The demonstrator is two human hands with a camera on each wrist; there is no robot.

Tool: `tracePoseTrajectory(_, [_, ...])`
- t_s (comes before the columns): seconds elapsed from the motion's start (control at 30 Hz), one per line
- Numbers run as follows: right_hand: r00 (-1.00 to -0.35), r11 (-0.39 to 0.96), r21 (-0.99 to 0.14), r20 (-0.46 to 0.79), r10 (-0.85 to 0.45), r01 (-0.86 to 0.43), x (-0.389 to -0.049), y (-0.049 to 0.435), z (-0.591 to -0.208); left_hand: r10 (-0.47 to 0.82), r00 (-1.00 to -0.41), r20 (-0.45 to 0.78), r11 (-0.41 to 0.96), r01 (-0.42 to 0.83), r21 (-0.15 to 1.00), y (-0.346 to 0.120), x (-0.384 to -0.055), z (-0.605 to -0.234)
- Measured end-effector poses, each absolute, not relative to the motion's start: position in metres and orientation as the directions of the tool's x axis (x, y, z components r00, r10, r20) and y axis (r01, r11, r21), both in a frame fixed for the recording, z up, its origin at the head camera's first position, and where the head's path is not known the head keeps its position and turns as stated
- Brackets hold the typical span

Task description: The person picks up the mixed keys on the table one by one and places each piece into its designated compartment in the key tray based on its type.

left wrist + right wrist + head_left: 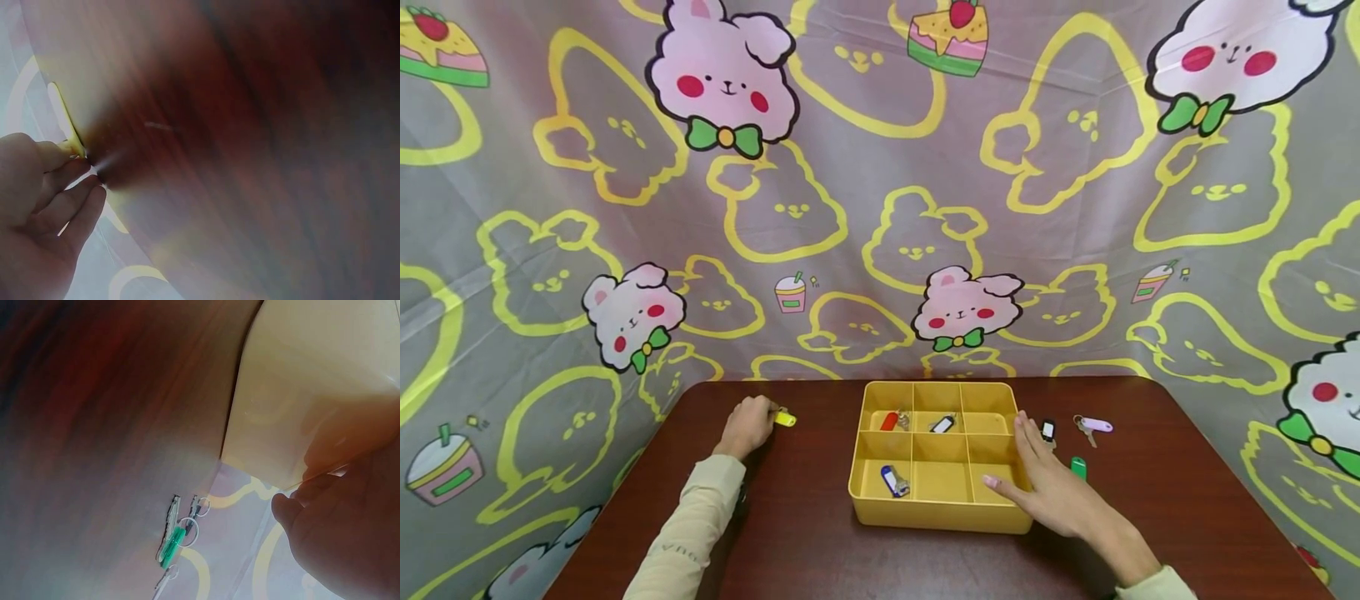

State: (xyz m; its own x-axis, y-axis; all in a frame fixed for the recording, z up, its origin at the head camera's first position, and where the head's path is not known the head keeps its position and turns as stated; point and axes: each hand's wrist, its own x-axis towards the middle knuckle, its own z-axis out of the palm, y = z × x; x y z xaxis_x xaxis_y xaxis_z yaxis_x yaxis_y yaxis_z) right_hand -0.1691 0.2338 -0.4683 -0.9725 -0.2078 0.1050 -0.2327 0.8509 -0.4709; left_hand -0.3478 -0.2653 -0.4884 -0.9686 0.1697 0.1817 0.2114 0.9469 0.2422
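Note:
At the table's far left, my left hand (751,427) pinches a key with a yellow key tag (785,418); the tag (65,119) sticks out past the fingertips in the left wrist view. My right hand (1056,492) rests at the right wall of a yellow divided box (940,515), fingers stretched along the rim and thumb over the front right compartment. Inside the box, a red key tag (889,422) lies back left, a black key tag (942,424) back middle, and a blue key tag (891,481) front left, each with metal parts.
Right of the box lie keys with a black tag (1048,430), a lilac tag (1097,424) and a green tag (1078,467). The dark wooden table (797,542) ends against a patterned cloth (880,250) hanging at the back and sides.

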Motion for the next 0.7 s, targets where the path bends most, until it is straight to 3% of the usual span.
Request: tracePoseTrajectory(0.7, [-0.972, 0.844, -0.48, 0.111, -0.209, -0.237, -0.1669, 0.2321, -0.4684, 0.179, -0.96, 0.214, 0.946, 0.228, 0.232, -0.2649, -0.3479, -0.481])
